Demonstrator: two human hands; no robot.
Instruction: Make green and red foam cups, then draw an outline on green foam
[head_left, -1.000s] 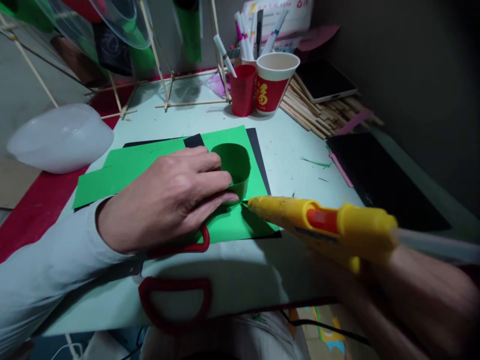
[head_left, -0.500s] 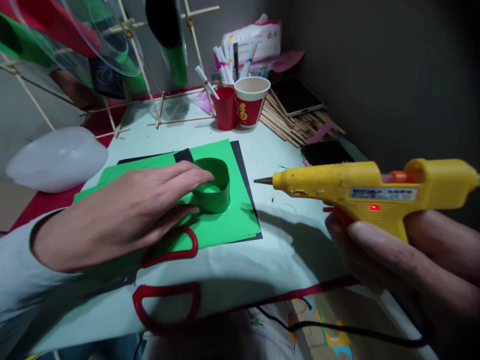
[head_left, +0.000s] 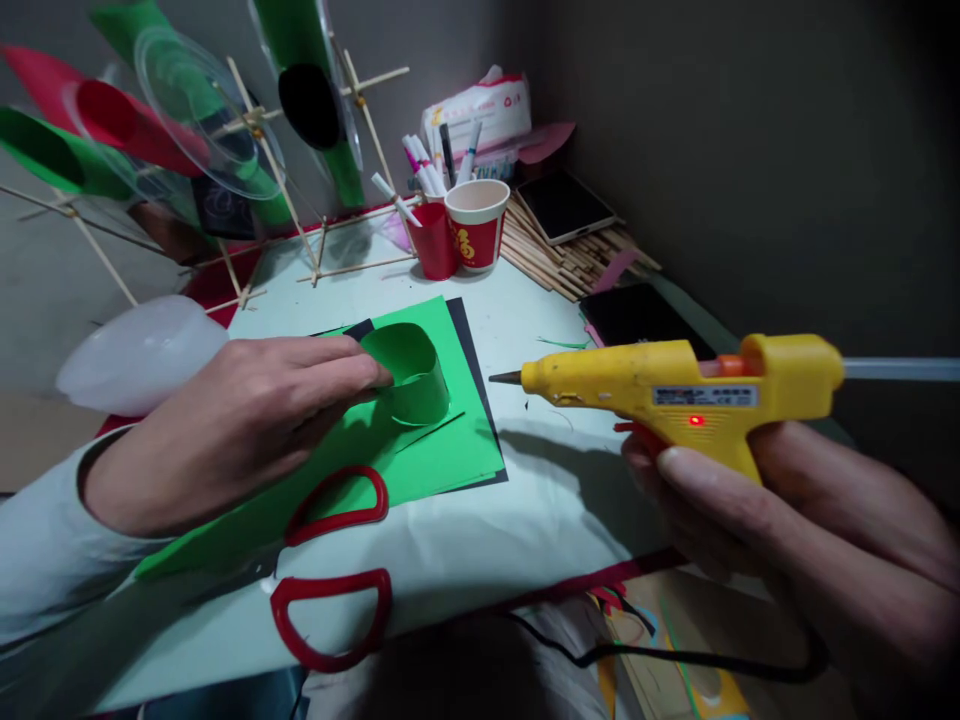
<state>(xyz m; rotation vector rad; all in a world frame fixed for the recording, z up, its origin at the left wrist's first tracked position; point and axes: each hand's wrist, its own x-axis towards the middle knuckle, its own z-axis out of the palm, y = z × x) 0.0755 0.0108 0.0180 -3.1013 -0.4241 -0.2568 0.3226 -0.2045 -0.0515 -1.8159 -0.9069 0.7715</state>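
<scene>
My left hand (head_left: 232, 420) pinches the near side of a green paper ring (head_left: 409, 375) that stands on a green paper sheet (head_left: 420, 450), and the ring and the sheet's edge are lifted a little. My right hand (head_left: 772, 520) grips a yellow hot glue gun (head_left: 675, 395) by its handle, held level in the air. Its nozzle points left toward the ring but stays a short way off. A red light glows on the gun's side, and a clear glue stick juts out of its back.
Red-handled scissors (head_left: 330, 560) lie at the table's near edge under my left wrist. Behind stand a red cup (head_left: 435, 240) of markers, a paper cup (head_left: 476, 225), a stick-and-cup frame (head_left: 225, 150), stacked wooden sticks (head_left: 570, 260) and a phone (head_left: 562, 205). A white plastic bowl (head_left: 139, 350) sits at left.
The glue gun has swung up and away from the ring to a level hold at right. My left hand shifted its grip on the ring and tilted it up off the sheet.
</scene>
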